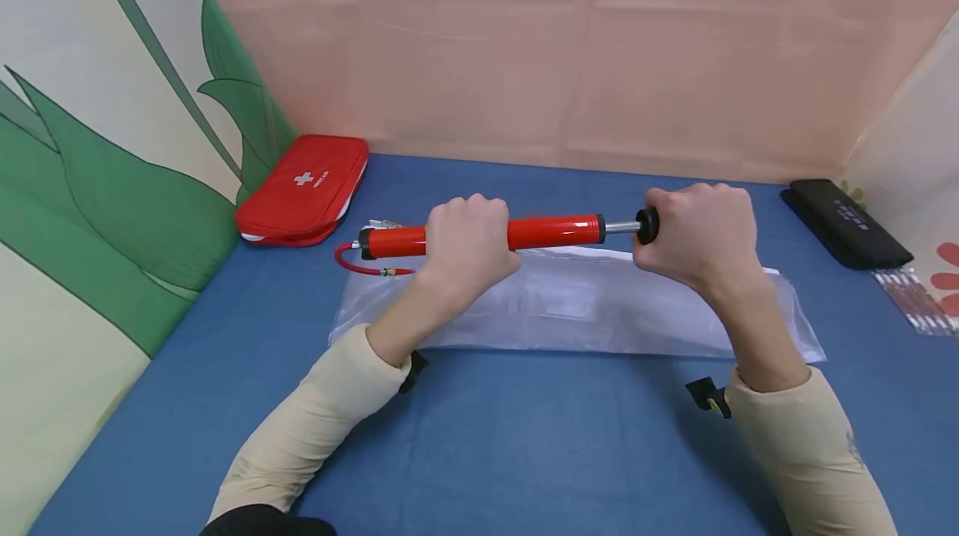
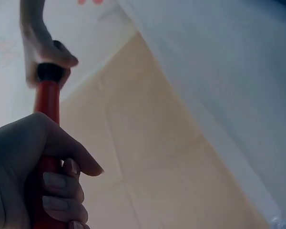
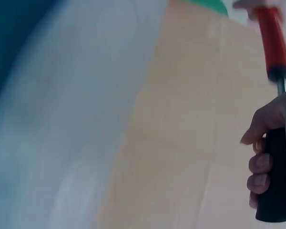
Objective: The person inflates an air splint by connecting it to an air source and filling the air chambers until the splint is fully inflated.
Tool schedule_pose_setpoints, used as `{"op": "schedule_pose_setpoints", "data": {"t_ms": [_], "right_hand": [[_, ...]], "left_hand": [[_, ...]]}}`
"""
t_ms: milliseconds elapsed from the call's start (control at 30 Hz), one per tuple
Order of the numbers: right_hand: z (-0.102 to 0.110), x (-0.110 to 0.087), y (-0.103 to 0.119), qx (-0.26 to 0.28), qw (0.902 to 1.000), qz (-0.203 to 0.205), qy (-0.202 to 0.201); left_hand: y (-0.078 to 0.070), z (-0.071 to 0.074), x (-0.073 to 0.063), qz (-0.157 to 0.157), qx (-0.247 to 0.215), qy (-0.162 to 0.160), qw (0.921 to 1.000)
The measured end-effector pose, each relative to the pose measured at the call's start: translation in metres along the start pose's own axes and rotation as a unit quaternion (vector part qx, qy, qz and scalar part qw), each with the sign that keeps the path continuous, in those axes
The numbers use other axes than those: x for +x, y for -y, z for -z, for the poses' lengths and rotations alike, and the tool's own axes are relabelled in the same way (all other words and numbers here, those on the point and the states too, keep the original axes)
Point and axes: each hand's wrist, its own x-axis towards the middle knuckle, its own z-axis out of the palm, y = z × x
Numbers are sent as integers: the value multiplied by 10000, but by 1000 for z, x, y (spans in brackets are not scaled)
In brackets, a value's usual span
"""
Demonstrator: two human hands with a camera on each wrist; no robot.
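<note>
A red hand pump (image 1: pixel 554 231) is held level above the blue cloth in the head view. My left hand (image 1: pixel 472 240) grips its barrel, fingers wrapped round it, as the left wrist view also shows. My right hand (image 1: pixel 704 232) holds the black handle (image 3: pixel 274 176), with the thumb and fingers curled about it. A short length of silver rod (image 1: pixel 622 227) shows between barrel and handle. From the barrel's left end a red hose (image 1: pixel 352 264) loops back to a brass-coloured fitting. Beneath the pump lies a clear plastic pouch (image 1: pixel 569 315), partly hidden by the hands.
A red first aid case (image 1: pixel 307 186) sits at the back left. Toward the right edge are a black pouch (image 1: pixel 847 224) and a clear packet of thin items (image 1: pixel 914 303). Blue cloth (image 1: pixel 524 444) covers the surface, with a pinkish sheet (image 1: pixel 569 53) behind.
</note>
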Motion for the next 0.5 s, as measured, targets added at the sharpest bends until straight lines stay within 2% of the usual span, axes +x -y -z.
{"op": "schedule_pose_setpoints", "data": {"t_ms": [133, 267, 400, 500], "right_hand": [[-5, 0, 25, 74, 9996, 84, 252], [-12, -1, 39, 245, 9989, 282, 297], [-15, -2, 39, 510, 9966, 435, 490], [-10, -1, 28, 756, 9921, 403, 912]], "left_hand": [[-9, -1, -6, -54, 63, 20, 10000], [-16, -6, -11, -291, 27, 75, 9995], [-15, -9, -10, -476, 20, 127, 9988], [-8, -7, -5, -517, -77, 191, 9985]]}}
